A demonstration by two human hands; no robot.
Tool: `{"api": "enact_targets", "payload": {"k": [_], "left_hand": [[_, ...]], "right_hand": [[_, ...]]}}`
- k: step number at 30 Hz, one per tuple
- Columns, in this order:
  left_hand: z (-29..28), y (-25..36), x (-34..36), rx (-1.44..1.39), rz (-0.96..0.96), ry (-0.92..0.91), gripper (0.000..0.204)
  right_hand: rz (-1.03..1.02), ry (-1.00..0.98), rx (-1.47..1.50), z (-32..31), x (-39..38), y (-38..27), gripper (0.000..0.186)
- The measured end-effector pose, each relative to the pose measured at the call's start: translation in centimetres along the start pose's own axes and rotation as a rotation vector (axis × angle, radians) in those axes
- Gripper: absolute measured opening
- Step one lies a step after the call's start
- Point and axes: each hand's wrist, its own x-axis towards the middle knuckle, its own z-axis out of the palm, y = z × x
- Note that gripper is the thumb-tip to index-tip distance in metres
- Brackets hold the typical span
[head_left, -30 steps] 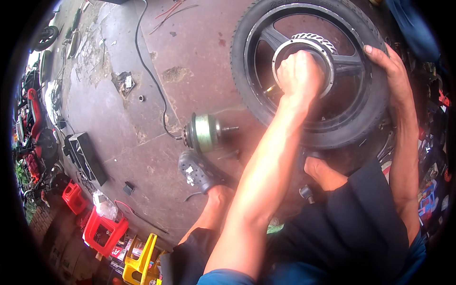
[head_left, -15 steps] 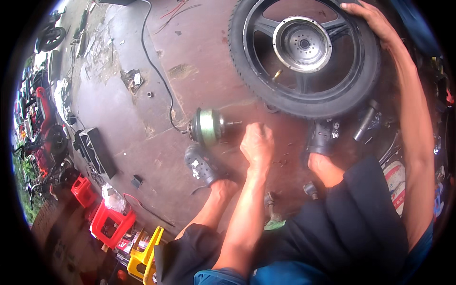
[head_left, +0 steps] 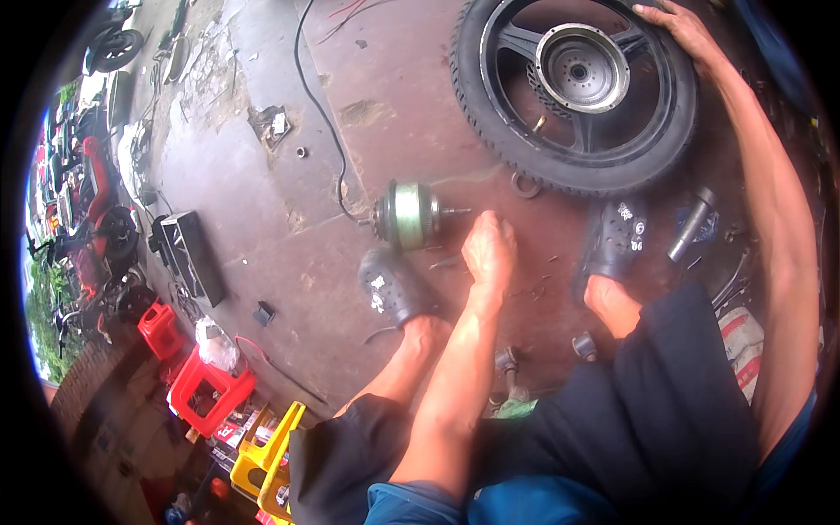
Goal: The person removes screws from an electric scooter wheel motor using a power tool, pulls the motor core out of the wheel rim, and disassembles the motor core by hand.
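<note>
A motorcycle-type wheel [head_left: 477,98] with a black tyre, dark spokes and an open metal hub [head_left: 584,68] stands tilted at the upper right. My right hand [head_left: 687,35] grips its far right edge, fingers over the tyre. Left of the wheel, a hub motor core [head_left: 416,214] with a greenish band lies on its side, its thin shaft pointing right. My left hand [head_left: 490,249] is closed like a fist just beyond the shaft's tip. Whatever lies inside those fingers is hidden. A metal ring [head_left: 525,184] lies on the floor beneath the wheel's lower edge.
A dark cable [head_left: 325,105] runs to the motor core. My clog-shod feet [head_left: 389,284] flank my left hand. A metal tube [head_left: 693,223] lies beside the right foot. At lower left stand red stools [head_left: 210,394], a yellow stool [head_left: 262,451] and a black box [head_left: 192,258].
The whole view has shifted, so the floor things sit farther right and higher. The wheel's tilt has changed slightly, baring the metal ring below it. Both hands keep nearly the same pose.
</note>
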Motion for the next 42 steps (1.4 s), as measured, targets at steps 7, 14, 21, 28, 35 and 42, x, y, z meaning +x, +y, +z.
{"api": "enact_targets", "payload": {"k": [7, 14, 21, 28, 35, 42], "left_hand": [[-8.9, 1.6, 1.3, 0.38, 0.381, -0.621, 0.008], [-33.1, 14.7, -6.9, 0.587, 0.904, -0.791, 0.018], [-38.1, 16.1, -11.5, 0.671, 0.987, -0.556, 0.032], [-36.1, 11.1, -3.0, 0.153, 0.704, -0.83, 0.033], [-20.8, -6.9, 2.6, -0.43, -0.075, -0.07, 0.05], [-15.5, -8.9, 2.6, -0.234, 0.147, 0.058, 0.046]], "right_hand": [[-0.189, 0.212, -0.324, 1.1, 1.0, 1.4, 0.066], [-0.575, -0.315, -0.634, 1.0, -9.7, -9.7, 0.05], [-0.671, -0.946, -1.028, 13.1, -19.1, -13.1, 0.033], [-0.467, -0.871, -0.815, 24.1, -19.4, -1.0, 0.032], [-0.37, -0.75, -0.475, 25.5, -19.6, 4.5, 0.034], [-0.45, -0.772, -0.374, 26.9, -19.6, 4.3, 0.024]]}}
